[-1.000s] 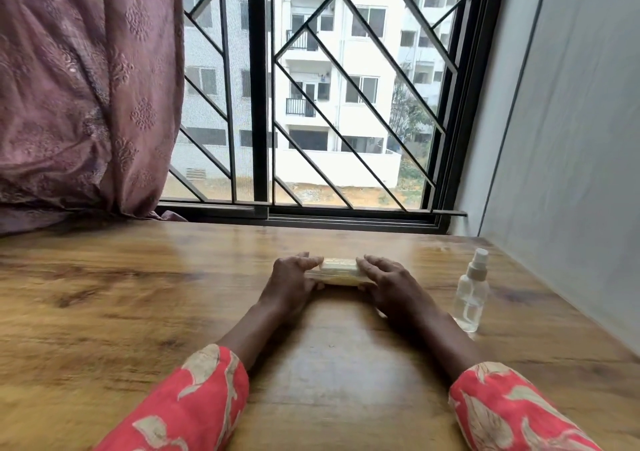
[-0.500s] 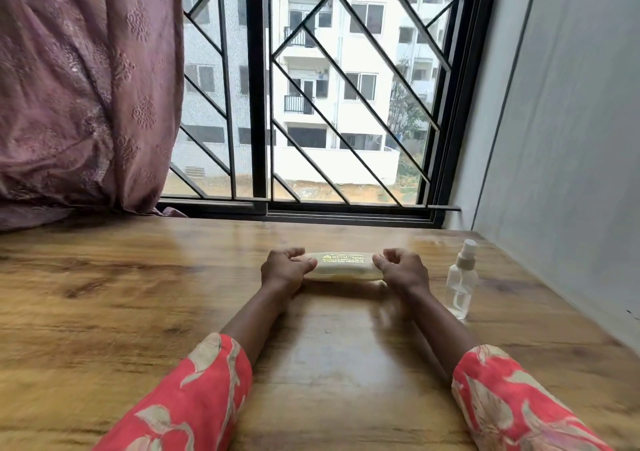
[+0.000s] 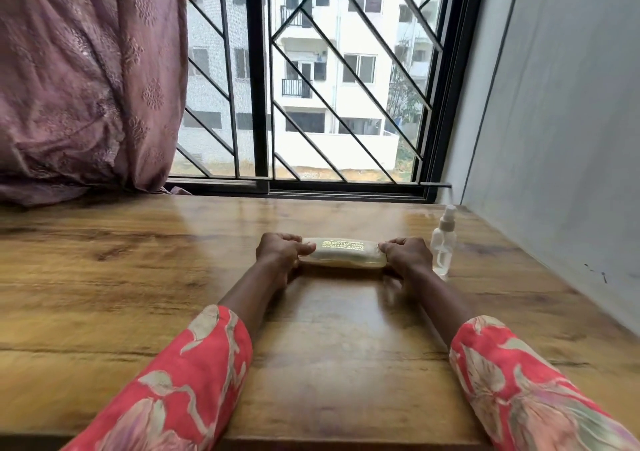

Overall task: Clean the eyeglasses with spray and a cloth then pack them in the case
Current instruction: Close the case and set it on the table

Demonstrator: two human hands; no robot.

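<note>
I judge I'm opening the eyeglass case (image 3: 343, 254) on the desk (image 3: 138, 277): left hand (image 3: 278, 251) and right hand (image 3: 405, 254) each grip an end, fingers curled; next, lift the lid.

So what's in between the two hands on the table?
In the head view, the pale yellow eyeglass case lies flat on the wooden table; the left hand grips one end, the right hand the other.

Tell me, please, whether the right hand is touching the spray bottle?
Cannot tell. In the head view the right hand grips the end of the case, and the spray bottle stands just beyond its knuckles; the outlines meet, so no gap or contact shows plainly.
</note>
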